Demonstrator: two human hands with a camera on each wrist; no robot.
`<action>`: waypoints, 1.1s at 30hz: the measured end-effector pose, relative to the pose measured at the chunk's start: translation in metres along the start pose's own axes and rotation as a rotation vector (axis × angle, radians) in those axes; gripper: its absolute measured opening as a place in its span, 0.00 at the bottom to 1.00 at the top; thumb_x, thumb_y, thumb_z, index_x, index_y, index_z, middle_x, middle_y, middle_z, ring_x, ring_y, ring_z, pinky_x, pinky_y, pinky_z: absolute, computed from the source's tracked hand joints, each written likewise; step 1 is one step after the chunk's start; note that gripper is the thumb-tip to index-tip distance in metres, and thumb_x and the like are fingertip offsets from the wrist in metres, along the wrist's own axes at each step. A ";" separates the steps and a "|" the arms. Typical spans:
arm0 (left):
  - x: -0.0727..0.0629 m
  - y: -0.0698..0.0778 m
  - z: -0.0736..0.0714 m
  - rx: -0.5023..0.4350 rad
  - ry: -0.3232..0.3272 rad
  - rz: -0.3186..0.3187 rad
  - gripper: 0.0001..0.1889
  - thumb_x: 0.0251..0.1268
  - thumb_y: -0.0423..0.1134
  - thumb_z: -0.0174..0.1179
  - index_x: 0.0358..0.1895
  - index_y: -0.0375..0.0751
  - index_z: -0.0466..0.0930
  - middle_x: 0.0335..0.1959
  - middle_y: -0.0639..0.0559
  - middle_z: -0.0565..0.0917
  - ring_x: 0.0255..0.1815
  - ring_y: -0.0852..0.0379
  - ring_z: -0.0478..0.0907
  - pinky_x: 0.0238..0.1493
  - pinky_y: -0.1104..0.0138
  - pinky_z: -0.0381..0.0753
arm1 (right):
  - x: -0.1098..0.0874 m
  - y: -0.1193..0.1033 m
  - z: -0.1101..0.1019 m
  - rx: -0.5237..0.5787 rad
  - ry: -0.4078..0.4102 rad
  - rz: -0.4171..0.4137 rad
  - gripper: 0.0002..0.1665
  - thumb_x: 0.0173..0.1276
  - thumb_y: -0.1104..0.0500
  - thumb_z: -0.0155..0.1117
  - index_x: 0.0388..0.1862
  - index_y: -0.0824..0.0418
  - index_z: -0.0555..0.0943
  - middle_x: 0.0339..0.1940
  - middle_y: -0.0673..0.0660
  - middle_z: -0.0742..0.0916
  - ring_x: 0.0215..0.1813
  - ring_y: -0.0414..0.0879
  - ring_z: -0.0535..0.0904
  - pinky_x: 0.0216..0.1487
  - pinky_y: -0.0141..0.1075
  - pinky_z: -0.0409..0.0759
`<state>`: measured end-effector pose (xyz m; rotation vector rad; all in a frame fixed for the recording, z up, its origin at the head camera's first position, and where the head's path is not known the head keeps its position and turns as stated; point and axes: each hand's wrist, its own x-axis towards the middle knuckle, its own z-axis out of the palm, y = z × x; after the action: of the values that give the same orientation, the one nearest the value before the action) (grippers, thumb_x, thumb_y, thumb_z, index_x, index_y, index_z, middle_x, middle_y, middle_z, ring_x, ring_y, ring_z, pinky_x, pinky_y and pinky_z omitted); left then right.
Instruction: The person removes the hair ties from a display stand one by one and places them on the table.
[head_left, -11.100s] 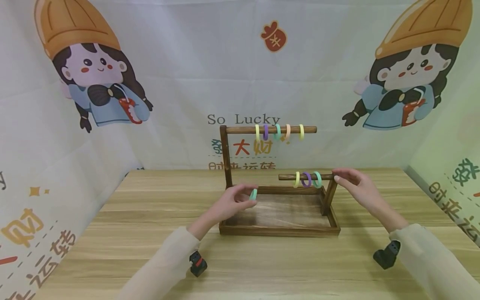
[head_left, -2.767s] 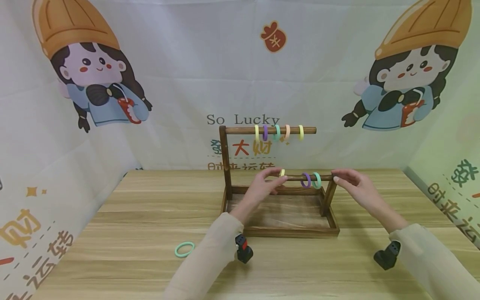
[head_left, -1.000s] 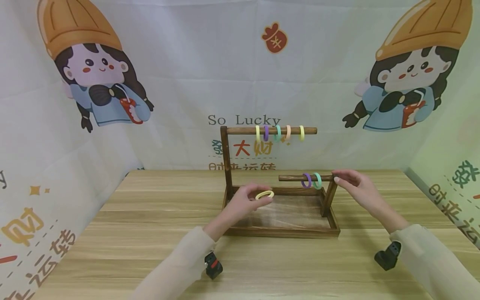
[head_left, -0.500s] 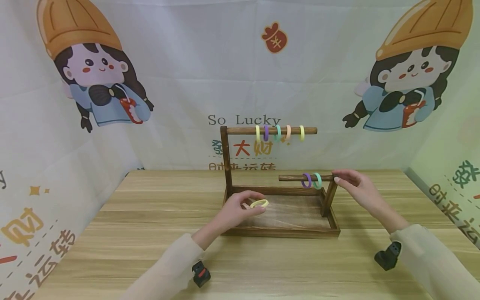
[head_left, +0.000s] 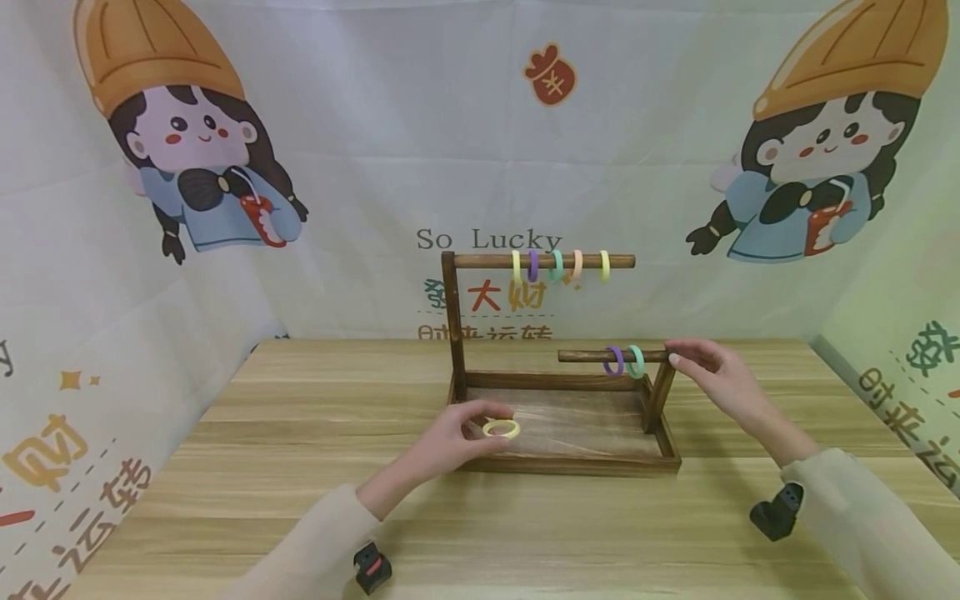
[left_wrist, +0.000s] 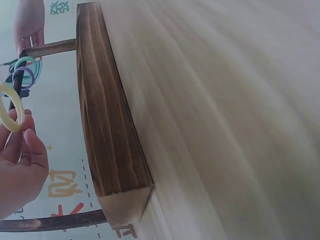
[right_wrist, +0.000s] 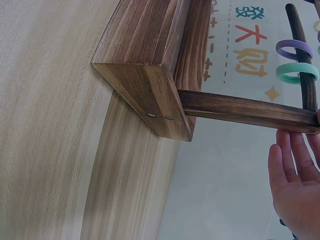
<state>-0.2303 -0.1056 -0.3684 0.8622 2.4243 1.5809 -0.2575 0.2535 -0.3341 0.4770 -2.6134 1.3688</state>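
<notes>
My left hand [head_left: 448, 440] pinches a pale yellow ring [head_left: 501, 435] between thumb and fingers, over the front left of the tray of a dark wooden rack [head_left: 566, 466]. In the left wrist view that ring [left_wrist: 19, 107] stands at the fingertips. My right hand [head_left: 723, 385] grips the top of the rack's short post [head_left: 660, 392], with the thumb in front. A purple ring [head_left: 609, 369] and a green ring [head_left: 637, 371] hang on the lower bar. In the right wrist view the right hand's fingers [right_wrist: 290, 155] meet the post's end.
The taller bar [head_left: 487, 262] carries several rings in yellow, purple, green and peach. The rack stands on a wood-grain table [head_left: 315, 400] before a printed cloth [head_left: 360, 167]. My left sleeve [head_left: 307, 542] covers part of the table's front left.
A green ring was put on the table at the left, now out of sight. The left hand slid the yellow ring off the lower bar and carries it left and down. The right hand stays put.
</notes>
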 end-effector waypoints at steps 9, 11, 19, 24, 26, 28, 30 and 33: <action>-0.014 -0.009 -0.004 -0.006 -0.064 -0.017 0.20 0.54 0.37 0.62 0.51 0.35 0.73 0.42 0.46 0.77 0.34 0.52 0.75 0.31 0.68 0.75 | 0.000 0.000 0.000 0.013 -0.001 0.000 0.27 0.69 0.50 0.47 0.59 0.68 0.67 0.55 0.66 0.73 0.54 0.56 0.67 0.50 0.50 0.66; -0.018 -0.012 -0.005 -0.003 -0.072 -0.010 0.21 0.53 0.37 0.62 0.50 0.33 0.73 0.43 0.45 0.77 0.35 0.53 0.75 0.32 0.69 0.75 | 0.000 0.000 0.000 0.011 0.001 -0.001 0.27 0.69 0.50 0.47 0.59 0.67 0.67 0.55 0.66 0.73 0.54 0.55 0.67 0.50 0.49 0.67; -0.036 -0.017 -0.013 0.072 -0.099 -0.015 0.20 0.54 0.39 0.62 0.50 0.34 0.74 0.42 0.47 0.78 0.30 0.59 0.72 0.27 0.71 0.73 | 0.000 -0.001 -0.001 -0.001 0.002 0.004 0.27 0.69 0.49 0.47 0.58 0.67 0.67 0.55 0.64 0.73 0.51 0.43 0.69 0.49 0.44 0.68; -0.045 -0.023 -0.016 0.176 -0.096 -0.035 0.19 0.52 0.41 0.63 0.48 0.37 0.76 0.40 0.51 0.78 0.33 0.56 0.70 0.24 0.72 0.68 | 0.000 -0.001 0.000 0.002 0.002 0.007 0.27 0.69 0.49 0.47 0.58 0.67 0.67 0.55 0.65 0.73 0.52 0.47 0.69 0.50 0.47 0.68; -0.048 -0.025 -0.017 0.200 -0.103 -0.039 0.19 0.52 0.41 0.63 0.47 0.37 0.76 0.42 0.53 0.78 0.38 0.55 0.71 0.27 0.70 0.70 | 0.000 -0.001 0.000 0.002 0.003 0.008 0.27 0.68 0.49 0.47 0.58 0.67 0.67 0.55 0.65 0.73 0.52 0.48 0.69 0.49 0.47 0.68; -0.051 -0.027 -0.019 0.232 -0.112 -0.032 0.19 0.52 0.42 0.63 0.47 0.36 0.76 0.42 0.52 0.78 0.41 0.54 0.72 0.34 0.66 0.71 | 0.000 -0.001 0.000 0.003 0.003 0.007 0.27 0.68 0.49 0.47 0.58 0.67 0.67 0.55 0.65 0.73 0.52 0.48 0.69 0.49 0.47 0.68; -0.054 -0.029 -0.020 0.261 -0.121 -0.025 0.19 0.52 0.42 0.63 0.46 0.37 0.76 0.42 0.53 0.78 0.42 0.54 0.72 0.40 0.63 0.71 | 0.000 -0.001 0.000 0.005 0.002 0.007 0.27 0.69 0.49 0.47 0.58 0.67 0.67 0.55 0.65 0.73 0.52 0.50 0.69 0.50 0.47 0.68; -0.058 -0.032 -0.023 0.292 -0.133 -0.012 0.19 0.51 0.42 0.64 0.44 0.36 0.77 0.40 0.54 0.79 0.41 0.55 0.72 0.45 0.59 0.69 | 0.000 -0.001 0.000 0.008 0.001 0.008 0.27 0.69 0.49 0.47 0.58 0.68 0.67 0.55 0.65 0.73 0.53 0.52 0.68 0.50 0.48 0.67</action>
<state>-0.2043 -0.1633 -0.3977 0.9597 2.5942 1.1405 -0.2569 0.2529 -0.3336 0.4680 -2.6129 1.3815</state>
